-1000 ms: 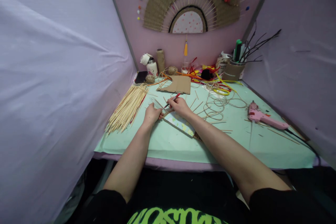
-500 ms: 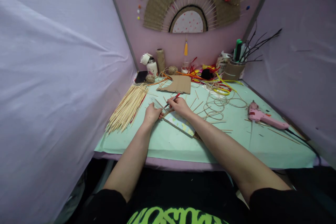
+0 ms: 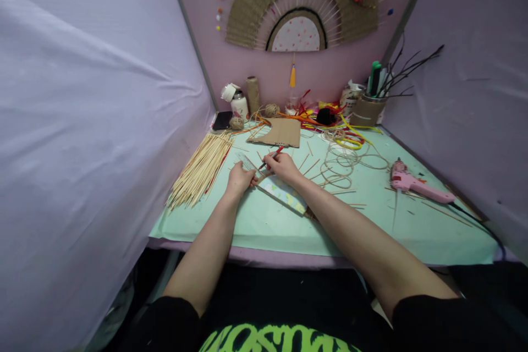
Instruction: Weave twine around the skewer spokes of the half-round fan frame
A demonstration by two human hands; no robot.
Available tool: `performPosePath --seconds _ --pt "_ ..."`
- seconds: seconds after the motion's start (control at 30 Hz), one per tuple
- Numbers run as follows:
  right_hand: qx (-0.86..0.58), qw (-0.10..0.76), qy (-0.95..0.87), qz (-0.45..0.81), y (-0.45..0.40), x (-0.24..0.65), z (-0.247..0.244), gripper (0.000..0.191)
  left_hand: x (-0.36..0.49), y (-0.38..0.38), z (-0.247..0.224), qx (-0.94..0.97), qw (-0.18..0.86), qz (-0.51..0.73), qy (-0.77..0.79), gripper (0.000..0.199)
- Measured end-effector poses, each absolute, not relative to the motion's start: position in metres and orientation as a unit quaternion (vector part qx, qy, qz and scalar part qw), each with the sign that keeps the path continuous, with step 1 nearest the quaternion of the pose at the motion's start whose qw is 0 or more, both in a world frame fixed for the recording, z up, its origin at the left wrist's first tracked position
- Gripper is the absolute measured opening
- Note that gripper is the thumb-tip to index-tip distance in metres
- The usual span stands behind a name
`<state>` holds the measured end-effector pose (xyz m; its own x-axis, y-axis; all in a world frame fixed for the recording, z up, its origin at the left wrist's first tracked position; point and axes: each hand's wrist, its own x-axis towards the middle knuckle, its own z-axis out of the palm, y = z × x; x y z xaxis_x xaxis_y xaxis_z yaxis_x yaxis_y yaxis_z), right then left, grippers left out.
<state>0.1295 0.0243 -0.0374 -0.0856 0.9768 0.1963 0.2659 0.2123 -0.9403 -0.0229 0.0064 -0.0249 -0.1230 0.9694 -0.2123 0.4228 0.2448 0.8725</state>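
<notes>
Pen (image 3: 277, 152) with a red end is pinched in the person's right hand (image 3: 281, 167), fingers closed around it, tip angled down at a clear ruler-like strip (image 3: 246, 161). Left hand (image 3: 240, 178) is down at that strip, fingers bent and thumb reaching toward the pen tip, but from where I'm standing I can't tell how far open it is, or if it's gripping or just pressing. The patterned panel (image 3: 284, 195), white with blue and yellow-green bits, lies slantwise on the mint-green worktop (image 3: 272, 234), partly under the right forearm, with its upper left end near both hands. Big pile of thin sticks (image 3: 200, 170) off to the left, loosely fanned, and a cardboard piece (image 3: 286, 132) with a curved cutout just beyond the hands. To the right of that there's a messy tangle of twine (image 3: 340, 159), then a pink glue gun (image 3: 412, 182) lying on its side with its cord trailing off. Phone (image 3: 223, 120) and white bottle (image 3: 239, 105) are at the back left, and a big woven fan (image 3: 247, 14) with red flowers hangs on the back wall.
</notes>
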Motion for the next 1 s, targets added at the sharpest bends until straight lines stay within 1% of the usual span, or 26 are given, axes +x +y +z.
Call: performPosePath --seconds 0.13,0.33,0.5,0.7,0.8,0.9,1.0 --pt "-0.504 0.462 -0.625 0.377 0.025 0.13 -0.038 0.031 -0.023 0.006 -0.026 0.532 0.403 0.343 0.661 0.072" --pt "-0.495 0.467 -0.623 0.386 0.025 0.13 -0.039 0.03 -0.023 0.005 -0.026 0.535 0.404 0.346 0.656 0.069" --pt "-0.507 0.457 -0.633 0.366 0.025 0.13 -0.039 0.032 -0.022 0.005 -0.024 0.53 0.405 0.348 0.659 0.074" --pt "-0.5 0.465 -0.628 0.372 0.026 0.131 -0.037 0.031 -0.022 0.004 -0.024 0.525 0.413 0.359 0.652 0.073" --pt "-0.499 0.467 -0.627 0.375 0.025 0.132 -0.033 0.032 -0.022 0.004 -0.024 0.513 0.422 0.376 0.646 0.076" --pt "-0.494 0.471 -0.623 0.382 0.024 0.133 -0.025 0.028 -0.024 0.003 -0.02 0.49 0.415 0.41 0.648 0.077" --pt "-0.486 0.448 -0.637 0.397 0.019 0.135 -0.013 0.027 -0.027 0.001 -0.013 0.465 0.396 0.451 0.651 0.076"
